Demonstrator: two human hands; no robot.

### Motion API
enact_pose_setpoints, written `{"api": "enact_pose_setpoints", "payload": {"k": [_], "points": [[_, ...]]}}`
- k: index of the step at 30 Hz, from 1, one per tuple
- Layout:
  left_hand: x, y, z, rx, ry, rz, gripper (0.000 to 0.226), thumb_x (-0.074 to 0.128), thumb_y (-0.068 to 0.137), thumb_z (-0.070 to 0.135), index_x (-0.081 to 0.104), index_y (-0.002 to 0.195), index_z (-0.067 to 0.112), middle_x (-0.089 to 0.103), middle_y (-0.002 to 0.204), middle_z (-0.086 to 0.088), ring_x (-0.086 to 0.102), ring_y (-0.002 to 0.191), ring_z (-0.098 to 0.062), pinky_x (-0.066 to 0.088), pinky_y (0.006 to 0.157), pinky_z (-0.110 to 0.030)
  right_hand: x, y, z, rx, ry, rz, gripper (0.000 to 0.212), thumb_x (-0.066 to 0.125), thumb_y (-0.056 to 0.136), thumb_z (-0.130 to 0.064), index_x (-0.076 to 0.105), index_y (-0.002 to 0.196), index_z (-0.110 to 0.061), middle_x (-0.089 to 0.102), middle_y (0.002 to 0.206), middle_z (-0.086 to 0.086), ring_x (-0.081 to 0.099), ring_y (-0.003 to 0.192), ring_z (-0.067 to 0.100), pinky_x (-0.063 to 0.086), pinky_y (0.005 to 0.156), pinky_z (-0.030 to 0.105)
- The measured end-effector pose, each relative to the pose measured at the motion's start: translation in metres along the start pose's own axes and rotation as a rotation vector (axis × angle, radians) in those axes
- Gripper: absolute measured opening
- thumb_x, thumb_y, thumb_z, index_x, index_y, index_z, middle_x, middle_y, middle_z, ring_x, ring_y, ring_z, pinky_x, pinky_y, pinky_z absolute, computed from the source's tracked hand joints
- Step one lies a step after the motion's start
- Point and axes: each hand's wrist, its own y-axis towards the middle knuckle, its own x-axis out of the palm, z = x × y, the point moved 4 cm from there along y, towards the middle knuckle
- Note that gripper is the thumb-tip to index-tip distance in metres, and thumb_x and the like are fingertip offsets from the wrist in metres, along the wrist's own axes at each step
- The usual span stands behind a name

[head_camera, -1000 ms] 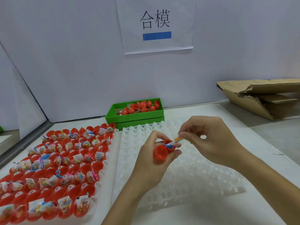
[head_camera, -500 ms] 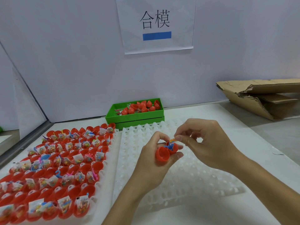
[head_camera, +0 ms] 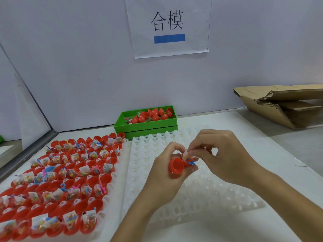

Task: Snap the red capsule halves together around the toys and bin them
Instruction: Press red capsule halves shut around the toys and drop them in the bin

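A smooth, slightly glossy red plastic capsule (head_camera: 176, 166) is the landmark here. Tucked into its far half is a crinkly clear plastic toy packet (head_camera: 187, 157). Under it lies a translucent white moulded plastic tray (head_camera: 201, 193) with a soft sheen. Left of the capsule, more glossy red plastic halves (head_camera: 57, 179) hold shiny film packets. Beyond it sits a bright green plastic bin (head_camera: 146, 124). Far right of it lies rough, matt brown corrugated cardboard (head_camera: 279, 105). High behind hangs a matt white paper sign (head_camera: 168, 27).

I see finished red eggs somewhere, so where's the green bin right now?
In the head view the green bin sits at the back of the table against the wall, left of centre, just behind the white tray.
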Motion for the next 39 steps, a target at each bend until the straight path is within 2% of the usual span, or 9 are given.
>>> {"api": "enact_pose_setpoints", "payload": {"k": [5, 12, 19, 25, 29, 31, 34, 36, 39], "points": [[-0.002, 0.000, -0.001, -0.013, -0.006, 0.021, 0.029, 0.078, 0.085, 0.019, 0.053, 0.098, 0.026, 0.074, 0.089, -0.001, 0.072, 0.084, -0.022, 0.059, 0.077, -0.036, 0.002, 0.000, -0.001, 0.001, -0.006, -0.034, 0.018, 0.078, 0.083, -0.006, 0.081, 0.082, -0.023, 0.068, 0.074, -0.007, 0.060, 0.067, 0.014, 0.049, 0.060, 0.025], [-0.001, 0.000, 0.000, -0.030, -0.103, 0.005, 0.028, 0.075, 0.086, 0.009, 0.053, 0.099, 0.019, 0.076, 0.101, -0.001, 0.073, 0.092, -0.018, 0.058, 0.078, -0.027, -0.001, 0.000, 0.009, 0.118, 0.106, 0.031, 0.029, 0.070, 0.085, 0.008, 0.076, 0.085, -0.020, 0.072, 0.071, -0.011, 0.070, 0.065, 0.010, 0.058, 0.066, 0.033], [-0.002, 0.000, 0.001, -0.017, -0.106, 0.013, 0.028, 0.075, 0.086, 0.006, 0.053, 0.099, 0.014, 0.075, 0.091, 0.001, 0.074, 0.084, -0.018, 0.055, 0.072, -0.021, 0.004, -0.001, 0.003, 0.095, 0.056, -0.009, 0.021, 0.077, 0.082, -0.001, 0.078, 0.081, -0.021, 0.072, 0.073, -0.012, 0.066, 0.072, 0.010, 0.051, 0.060, 0.029], [-0.001, -0.001, -0.001, -0.026, -0.024, 0.010, 0.029, 0.078, 0.085, 0.019, 0.053, 0.097, 0.027, 0.074, 0.091, -0.006, 0.071, 0.083, -0.029, 0.057, 0.081, -0.047, 0.006, -0.001, 0.001, 0.054, -0.054, -0.051, 0.031, 0.076, 0.082, 0.002, 0.081, 0.087, -0.028, 0.070, 0.076, -0.010, 0.061, 0.071, 0.010, 0.047, 0.059, 0.017], [-0.002, 0.000, -0.001, -0.029, -0.111, 0.020, 0.027, 0.077, 0.085, 0.015, 0.054, 0.098, 0.022, 0.074, 0.089, -0.002, 0.073, 0.080, -0.019, 0.057, 0.070, -0.026, 0.003, -0.003, 0.000, 0.013, -0.048, -0.121, 0.031, 0.072, 0.087, -0.001, 0.080, 0.098, -0.029, 0.070, 0.084, -0.010, 0.064, 0.076, 0.010, 0.049, 0.062, 0.017], [-0.002, 0.000, 0.001, -0.020, -0.136, 0.020, 0.029, 0.075, 0.084, 0.026, 0.053, 0.100, 0.017, 0.074, 0.088, -0.001, 0.073, 0.079, -0.016, 0.054, 0.068, -0.020, 0.000, -0.003, -0.001, 0.012, -0.015, -0.144, 0.026, 0.074, 0.087, -0.009, 0.080, 0.100, -0.031, 0.070, 0.086, -0.013, 0.065, 0.079, 0.010, 0.050, 0.062, 0.019], [-0.002, -0.001, 0.000, -0.005, -0.109, 0.015, 0.030, 0.074, 0.085, 0.028, 0.054, 0.103, 0.015, 0.074, 0.091, -0.003, 0.072, 0.081, -0.018, 0.055, 0.070, -0.022, 0.000, -0.004, -0.001, 0.006, -0.028, -0.156, 0.024, 0.080, 0.084, -0.017, 0.077, 0.103, -0.031, 0.069, 0.083, -0.014, 0.065, 0.079, 0.009, 0.051, 0.063, 0.021], [-0.003, 0.000, -0.003, 0.000, -0.094, 0.020, 0.023, 0.073, 0.089, 0.017, 0.054, 0.101, 0.016, 0.073, 0.092, -0.004, 0.072, 0.081, -0.020, 0.057, 0.071, -0.025, 0.001, -0.004, -0.001, 0.004, -0.049, -0.132, 0.032, 0.083, 0.081, -0.017, 0.073, 0.109, -0.030, 0.068, 0.082, -0.015, 0.064, 0.077, 0.006, 0.049, 0.062, 0.018], [-0.002, 0.000, -0.003, 0.013, -0.071, 0.011, 0.023, 0.073, 0.089, 0.017, 0.053, 0.100, 0.018, 0.072, 0.088, -0.004, 0.072, 0.079, -0.020, 0.060, 0.076, -0.030, 0.002, -0.004, 0.002, 0.037, -0.050, -0.112, 0.049, 0.083, 0.080, -0.014, 0.067, 0.124, -0.029, 0.065, 0.082, -0.016, 0.060, 0.076, 0.003, 0.046, 0.063, 0.013]]}}
